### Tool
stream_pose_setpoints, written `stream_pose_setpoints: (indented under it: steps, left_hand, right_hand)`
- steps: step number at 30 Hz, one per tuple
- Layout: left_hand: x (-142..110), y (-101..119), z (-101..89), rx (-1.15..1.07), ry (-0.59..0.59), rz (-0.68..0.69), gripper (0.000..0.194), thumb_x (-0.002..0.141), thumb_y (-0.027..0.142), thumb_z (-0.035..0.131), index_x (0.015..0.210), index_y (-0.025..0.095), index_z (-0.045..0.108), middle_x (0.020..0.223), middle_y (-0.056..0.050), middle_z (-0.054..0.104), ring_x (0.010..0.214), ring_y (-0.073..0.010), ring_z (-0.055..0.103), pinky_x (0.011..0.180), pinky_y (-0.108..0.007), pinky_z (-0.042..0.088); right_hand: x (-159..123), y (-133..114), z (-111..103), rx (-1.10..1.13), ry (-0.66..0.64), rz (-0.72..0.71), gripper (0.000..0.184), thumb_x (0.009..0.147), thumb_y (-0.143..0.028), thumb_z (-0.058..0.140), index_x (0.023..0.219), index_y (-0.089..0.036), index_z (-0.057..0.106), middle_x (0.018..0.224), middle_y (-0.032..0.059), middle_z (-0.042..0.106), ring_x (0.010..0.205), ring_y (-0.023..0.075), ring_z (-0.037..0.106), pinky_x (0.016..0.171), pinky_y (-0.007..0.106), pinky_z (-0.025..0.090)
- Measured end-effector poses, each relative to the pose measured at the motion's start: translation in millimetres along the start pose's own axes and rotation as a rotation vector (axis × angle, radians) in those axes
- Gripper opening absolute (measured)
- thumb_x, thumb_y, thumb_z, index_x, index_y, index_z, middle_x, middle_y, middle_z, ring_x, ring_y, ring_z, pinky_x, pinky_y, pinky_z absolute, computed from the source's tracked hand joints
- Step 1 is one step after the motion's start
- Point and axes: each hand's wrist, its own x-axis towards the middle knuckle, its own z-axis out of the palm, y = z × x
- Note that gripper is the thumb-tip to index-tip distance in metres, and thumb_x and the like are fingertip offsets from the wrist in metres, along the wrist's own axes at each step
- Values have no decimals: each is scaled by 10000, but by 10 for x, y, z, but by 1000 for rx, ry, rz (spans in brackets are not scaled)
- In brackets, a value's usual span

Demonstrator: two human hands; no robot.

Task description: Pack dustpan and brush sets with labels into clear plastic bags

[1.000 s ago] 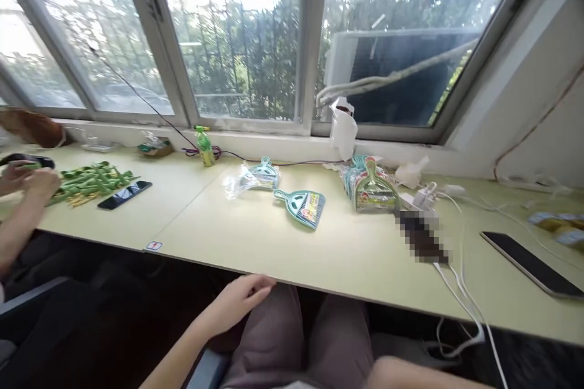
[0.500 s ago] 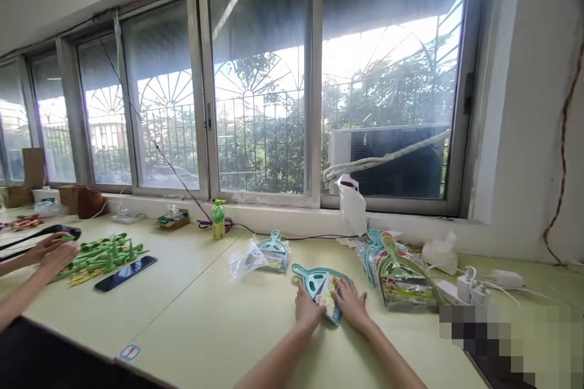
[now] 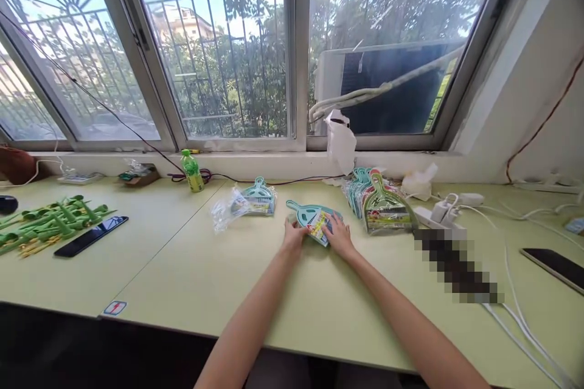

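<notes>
A teal toy-sized dustpan [image 3: 303,213] with a small brush and a colourful printed card [image 3: 319,225] lies on the table between my hands, its handle pointing to the far left. My left hand [image 3: 294,236] grips its near left edge, with the thumb at the card. Across the card's right side and the pan's right rim rests my right hand [image 3: 340,237], fingers bent over it. Just behind and to the left sits another teal dustpan [image 3: 259,196] with its card, beside crumpled clear plastic wrap [image 3: 225,209].
Wrapped dustpans stand in a pile at the right, a green dustpan [image 3: 387,209] in front. Further right are a power strip [image 3: 440,219] with white cables and a phone [image 3: 554,267]. Leftward lie green cone-shaped pieces [image 3: 64,219], another phone [image 3: 91,236] and a green bottle [image 3: 191,171].
The view has tilted down and swung slightly right, so the other person's hands at the left are out of sight. Both my hands stay on the teal dustpan.
</notes>
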Motion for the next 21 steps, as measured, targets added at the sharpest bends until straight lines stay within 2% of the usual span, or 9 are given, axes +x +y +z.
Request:
stream_pose_setpoints:
  steps: [2, 5, 7, 11, 16, 19, 21]
  left_hand:
    - [-12, 37, 5, -14, -88, 4, 748, 470, -47, 742, 1135, 180, 484, 1060, -86, 622, 853, -191, 651, 754, -300, 541]
    - [-17, 61, 4, -2, -159, -11, 549, 525, 38, 748, 1010, 170, 526, 903, -51, 649, 788, -189, 648, 729, -317, 537]
    - [-12, 69, -14, 3, -175, -37, 593, 519, 37, 730, 1047, 191, 506, 881, -32, 640, 754, -180, 641, 698, -317, 531]
    - [22, 94, -82, 57, -201, -88, 837, 472, -41, 683, 1208, 261, 421, 865, -4, 619, 752, -171, 641, 678, -292, 524]
    - [106, 128, -142, 89, -98, -56, 899, 414, -84, 699, 1201, 259, 435, 958, -26, 627, 821, -194, 653, 684, -295, 536]
    - [131, 145, -139, 41, -126, -10, 863, 392, -70, 727, 1156, 246, 480, 938, -21, 647, 851, -213, 658, 703, -317, 543]
    - [123, 157, -122, 21, -197, 40, 834, 390, -29, 762, 1139, 243, 515, 910, -13, 660, 880, -226, 658, 733, -331, 540]
  right_hand:
    - [-13, 9, 10, 62, -17, -68, 492, 942, -404, 343, 1407, -262, 423, 1528, 81, 303, 1406, 299, 254, 1106, 583, 198]
    - [-40, -3, 12, 111, -38, -123, 464, 932, -418, 358, 1371, -313, 462, 1511, 45, 342, 1398, 325, 264, 1075, 668, 163]
    - [-53, -10, 13, 118, -34, -133, 464, 918, -408, 389, 1365, -317, 467, 1508, 46, 349, 1394, 327, 273, 1071, 679, 150]
    - [-57, -6, 19, 147, -17, -134, 454, 913, -329, 369, 1354, -321, 479, 1514, 40, 337, 1395, 318, 277, 1073, 668, 169]
    - [-49, -13, 27, 279, 19, -106, 455, 899, -328, 373, 1335, -290, 498, 1539, 59, 277, 1419, 303, 228, 1100, 659, 87]
    - [-37, -29, 28, 565, 132, -9, 656, 848, -406, 478, 1453, -213, 311, 1563, 125, 184, 1422, 288, 227, 1138, 563, 151]
    - [-29, -39, 23, 846, 152, 72, 812, 803, -462, 554, 1484, -212, 189, 1527, 146, 276, 1376, 268, 334, 1116, 492, 275]
